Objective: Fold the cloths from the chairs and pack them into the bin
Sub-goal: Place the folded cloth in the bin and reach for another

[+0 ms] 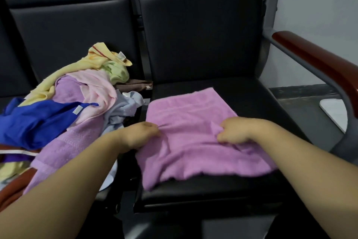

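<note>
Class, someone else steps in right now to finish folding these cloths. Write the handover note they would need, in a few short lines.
Left hand: shut, pinching the left edge of the pink-purple towel.
Right hand: shut, pinching a bunch of the same towel nearer its right side.
Towel: spread on the right-hand seat, front edge rumpled and hanging slightly over the seat's front; fold not finished.
Pile of unfolded cloths: on the left-hand seat, yellow, green, pink, lilac, blue and others.
Bin: not in view.
Done: one towel laid out.
Left: finish this fold, fold the pile, pack everything into the bin.
</note>
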The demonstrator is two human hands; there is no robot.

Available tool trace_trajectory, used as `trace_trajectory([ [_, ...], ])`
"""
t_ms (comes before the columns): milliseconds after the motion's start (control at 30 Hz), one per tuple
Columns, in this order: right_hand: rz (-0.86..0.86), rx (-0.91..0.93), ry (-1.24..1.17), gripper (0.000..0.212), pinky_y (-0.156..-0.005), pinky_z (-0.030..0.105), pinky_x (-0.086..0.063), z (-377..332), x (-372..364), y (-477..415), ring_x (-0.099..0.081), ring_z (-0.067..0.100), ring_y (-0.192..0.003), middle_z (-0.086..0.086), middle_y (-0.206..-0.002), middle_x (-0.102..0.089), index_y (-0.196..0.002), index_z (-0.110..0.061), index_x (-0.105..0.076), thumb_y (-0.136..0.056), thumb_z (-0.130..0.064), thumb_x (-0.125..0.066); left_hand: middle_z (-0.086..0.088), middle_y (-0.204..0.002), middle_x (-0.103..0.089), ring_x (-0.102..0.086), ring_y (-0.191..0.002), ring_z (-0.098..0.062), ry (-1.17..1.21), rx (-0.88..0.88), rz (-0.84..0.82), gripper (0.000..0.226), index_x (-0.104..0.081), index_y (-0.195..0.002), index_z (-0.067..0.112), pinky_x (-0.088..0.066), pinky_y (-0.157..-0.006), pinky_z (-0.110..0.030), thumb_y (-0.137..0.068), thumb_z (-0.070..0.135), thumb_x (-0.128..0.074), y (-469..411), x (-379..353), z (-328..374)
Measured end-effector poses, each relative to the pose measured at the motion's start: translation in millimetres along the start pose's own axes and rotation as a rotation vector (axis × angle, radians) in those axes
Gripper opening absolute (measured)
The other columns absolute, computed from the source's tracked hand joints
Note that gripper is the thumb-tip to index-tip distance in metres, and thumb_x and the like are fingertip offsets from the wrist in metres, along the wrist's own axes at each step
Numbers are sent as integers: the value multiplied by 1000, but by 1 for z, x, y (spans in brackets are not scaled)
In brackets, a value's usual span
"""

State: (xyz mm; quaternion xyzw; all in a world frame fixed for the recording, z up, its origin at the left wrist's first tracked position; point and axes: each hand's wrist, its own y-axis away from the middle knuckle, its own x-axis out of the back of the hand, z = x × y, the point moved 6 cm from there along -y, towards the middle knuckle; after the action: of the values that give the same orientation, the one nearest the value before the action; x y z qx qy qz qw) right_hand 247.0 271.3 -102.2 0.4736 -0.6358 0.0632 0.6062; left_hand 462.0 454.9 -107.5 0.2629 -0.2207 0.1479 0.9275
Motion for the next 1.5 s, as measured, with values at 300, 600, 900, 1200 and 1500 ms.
trace_trajectory([
  [300, 23, -47, -467, 34, -92, 45, -58, 22, 23, 1, -73, 26, -96, 8, -100, -78, -96, -13, -77, -71, -35, -86, 4, -63, -62, -54, -53, -11, 3, 89, -50, 36, -68, -69, 19, -38, -52, -23, -91, 47, -69, 9, 9, -4],
  [600, 403, -121, -562, 3, -68, 34, -53, 32, 37, -35, -67, 20, -84, 2, -94, -72, -87, -20, -73, -87, -21, -71, -1, -64, -56, -51, -63, -20, -269, -10, 405, 40, -56, -67, 13, -38, -58, -31, -99, 38, -59, -29, 45, -13],
  [900, 429, -60, -829, 30, -62, 22, -44, 32, 37, -61, -61, 9, -87, -5, -104, -63, -107, -25, -68, -83, -18, -84, 22, -85, -68, -66, -88, -1, -459, -92, 354, 22, -63, -74, 21, -45, -73, -24, -92, 32, -66, -55, 35, -11],
  [1200, 563, -56, -781, 36, -66, 23, -50, 38, 38, -70, -68, 15, -90, 0, -102, -68, -119, -27, -68, -89, -9, -77, 2, -75, -64, -59, -75, -12, -336, -163, 511, 22, -59, -84, 14, -42, -66, -30, -101, 26, -54, -53, 43, 0],
  [1500, 608, -136, -570, 6, -61, 25, -47, 23, 55, -99, -62, 12, -81, -3, -98, -66, -93, -20, -66, -97, -16, -66, -7, -80, -61, -54, -76, -21, -394, -116, 508, 26, -53, -87, 6, -31, -68, -28, -105, 22, -44, -79, 52, -1],
])
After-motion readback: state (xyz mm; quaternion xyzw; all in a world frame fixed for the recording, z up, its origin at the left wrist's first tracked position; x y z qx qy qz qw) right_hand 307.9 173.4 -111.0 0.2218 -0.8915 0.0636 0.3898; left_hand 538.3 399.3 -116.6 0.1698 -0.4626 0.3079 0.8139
